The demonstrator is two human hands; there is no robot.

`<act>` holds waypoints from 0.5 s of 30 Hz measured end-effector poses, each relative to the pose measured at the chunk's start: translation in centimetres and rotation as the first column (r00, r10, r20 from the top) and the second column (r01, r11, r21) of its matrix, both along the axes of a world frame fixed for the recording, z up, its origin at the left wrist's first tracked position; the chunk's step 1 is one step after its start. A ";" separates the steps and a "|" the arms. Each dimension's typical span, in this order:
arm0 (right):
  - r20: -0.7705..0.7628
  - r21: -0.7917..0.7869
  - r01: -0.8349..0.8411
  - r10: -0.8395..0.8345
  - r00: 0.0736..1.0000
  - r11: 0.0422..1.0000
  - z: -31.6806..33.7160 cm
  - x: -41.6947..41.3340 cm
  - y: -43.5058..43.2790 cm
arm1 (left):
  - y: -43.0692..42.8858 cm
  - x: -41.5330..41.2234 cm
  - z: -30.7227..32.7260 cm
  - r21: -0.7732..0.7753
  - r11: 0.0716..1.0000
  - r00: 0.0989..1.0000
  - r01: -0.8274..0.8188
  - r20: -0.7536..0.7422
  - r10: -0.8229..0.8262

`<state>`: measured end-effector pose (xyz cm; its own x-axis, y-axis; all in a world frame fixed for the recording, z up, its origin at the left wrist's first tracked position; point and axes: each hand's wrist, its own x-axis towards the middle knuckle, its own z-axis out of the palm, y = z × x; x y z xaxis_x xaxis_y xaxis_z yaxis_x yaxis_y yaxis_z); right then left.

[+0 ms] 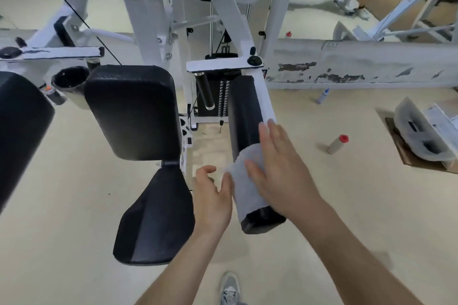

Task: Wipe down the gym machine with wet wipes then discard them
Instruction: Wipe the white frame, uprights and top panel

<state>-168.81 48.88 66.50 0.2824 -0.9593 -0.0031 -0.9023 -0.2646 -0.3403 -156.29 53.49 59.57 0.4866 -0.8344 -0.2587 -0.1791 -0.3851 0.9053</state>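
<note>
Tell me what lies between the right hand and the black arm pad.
The white wet wipe. In the head view it drapes over the near end of the black arm pad, and the right hand presses flat on top of it.

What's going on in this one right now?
A person is wiping the gym machine's black arm pad with a white wet wipe. The wipe is draped over the pad's near end. The right hand presses flat on it, while the left hand, loosely curled, sits at the wipe's left edge. The seat nearby is untouched.
</note>
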 end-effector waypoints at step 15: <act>0.676 0.305 -0.181 -0.079 0.732 0.935 -0.9 -3.0 0.6 | -0.3 -3.9 3.3 -0.006 0.975 0.850 0.222 -0.488 -0.196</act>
